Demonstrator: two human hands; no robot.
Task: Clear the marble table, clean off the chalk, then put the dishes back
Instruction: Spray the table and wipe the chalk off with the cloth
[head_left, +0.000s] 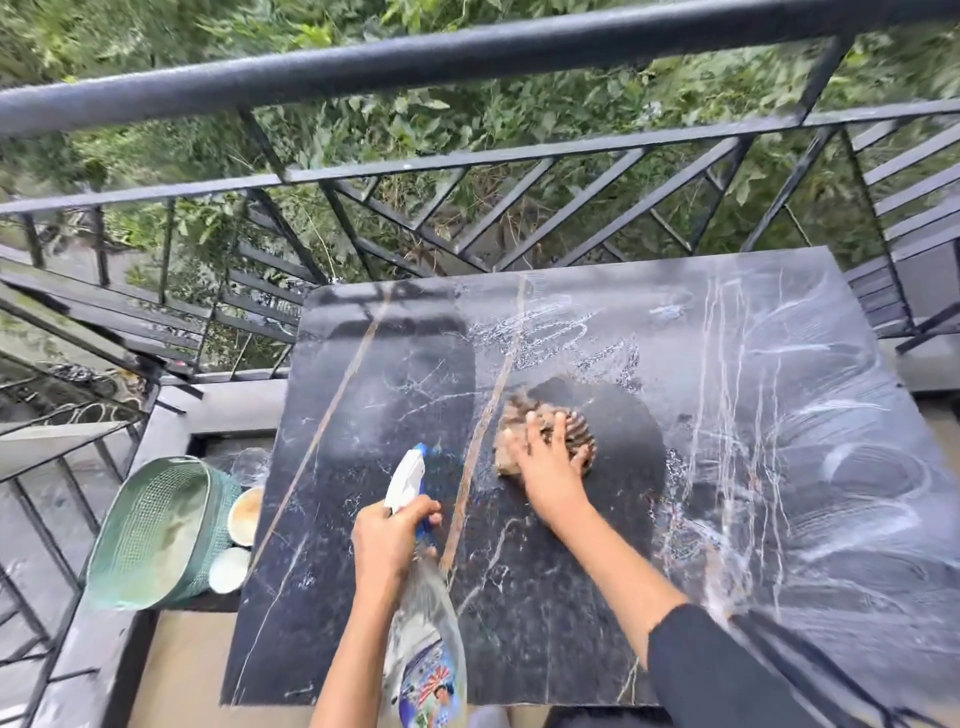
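Observation:
The black marble table (363, 597) fills the middle of the view. White chalk marks and wet smears (810, 457) cover its right half and far middle. My right hand (548, 462) lies flat on a brown patterned cloth (524, 415) pressed to the tabletop near the centre. My left hand (392, 540) grips the neck of a clear spray bottle (426, 639) with a white and blue nozzle, pointed at the table. Dishes (244, 514) sit on the floor left of the table: a cream bowl, a white one, a glass.
A green mesh basket (156, 530) stands on the floor beside the dishes, at the table's left edge. A black metal railing (467, 161) runs close behind the table, with foliage beyond. Concrete ledge and floor lie to the left.

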